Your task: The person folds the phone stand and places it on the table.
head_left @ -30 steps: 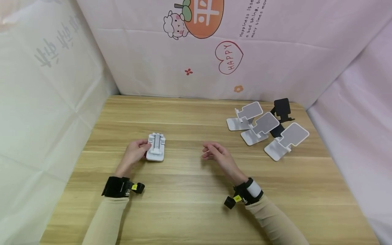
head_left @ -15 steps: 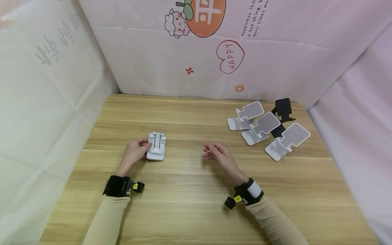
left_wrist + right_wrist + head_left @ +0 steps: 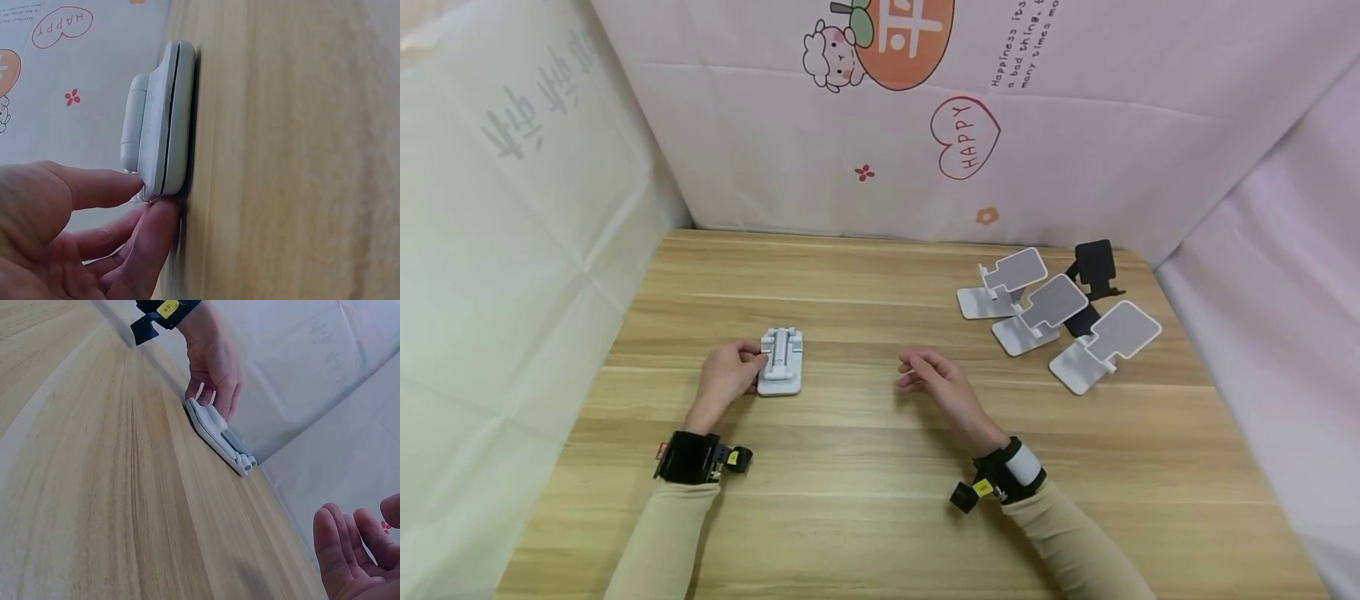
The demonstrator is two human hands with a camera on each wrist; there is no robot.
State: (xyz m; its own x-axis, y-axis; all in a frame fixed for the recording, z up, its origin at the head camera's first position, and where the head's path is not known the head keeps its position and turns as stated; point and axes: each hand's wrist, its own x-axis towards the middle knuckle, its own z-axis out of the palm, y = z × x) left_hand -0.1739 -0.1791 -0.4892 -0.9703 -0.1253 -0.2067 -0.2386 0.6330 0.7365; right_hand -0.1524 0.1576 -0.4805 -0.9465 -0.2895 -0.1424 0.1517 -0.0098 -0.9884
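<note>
A folded white phone stand (image 3: 781, 362) lies at the left of the wooden table, its hinged arm facing up. My left hand (image 3: 727, 375) pinches its left edge. In the left wrist view the thumb sits on the upper face of the folded phone stand (image 3: 159, 125), and the fingers (image 3: 156, 234) are at its lower edge. The right wrist view shows the same stand (image 3: 209, 428) close against the tabletop. To its right, my right hand (image 3: 936, 383) hovers with relaxed, slightly bent fingers and holds nothing.
Several unfolded phone stands are grouped at the back right: white ones with grey pads (image 3: 1015, 271), (image 3: 1054, 302), (image 3: 1122, 332) and a black one (image 3: 1094, 265). A printed cloth (image 3: 760, 150) hangs behind the table (image 3: 850, 500); more cloth hangs at both sides.
The folded phone stand has shifted very slightly toward the person and appears to lie flatter. The left hand keeps its pinch on the stand's edge. My right hand stays almost still.
</note>
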